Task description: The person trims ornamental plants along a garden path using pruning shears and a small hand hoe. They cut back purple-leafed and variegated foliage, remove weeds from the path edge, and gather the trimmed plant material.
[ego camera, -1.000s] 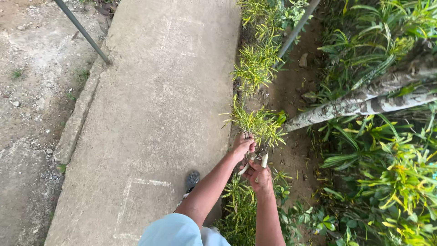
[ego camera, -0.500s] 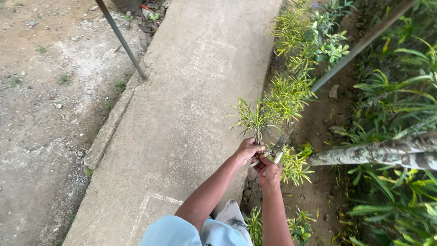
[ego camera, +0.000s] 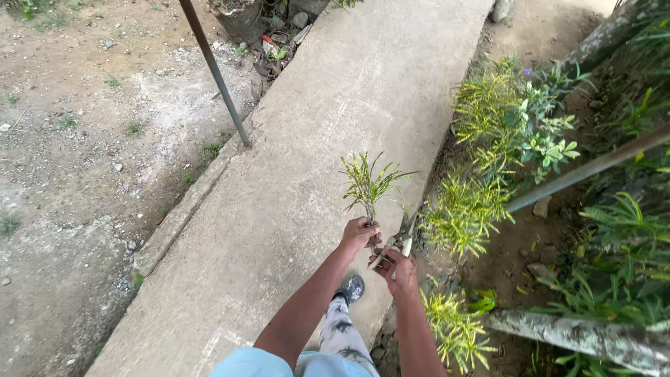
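Holding a yellow-green sprig (ego camera: pixel 368 185) upright over the concrete path (ego camera: pixel 293 174), the left hand (ego camera: pixel 359 234) has its grip clamped round the stem. Right hand (ego camera: pixel 398 265) is just beside it, grip closed on pruning shears (ego camera: pixel 399 241). Leafy shrubs (ego camera: pixel 467 209) line the bed to the right, and a shoe (ego camera: pixel 351 287) shows below.

Soft, even daylight falls flat over the concrete path (ego camera: pixel 328 126) with barely any shadows or glare, sharp mid-frame, lines bending slightly toward the edges.
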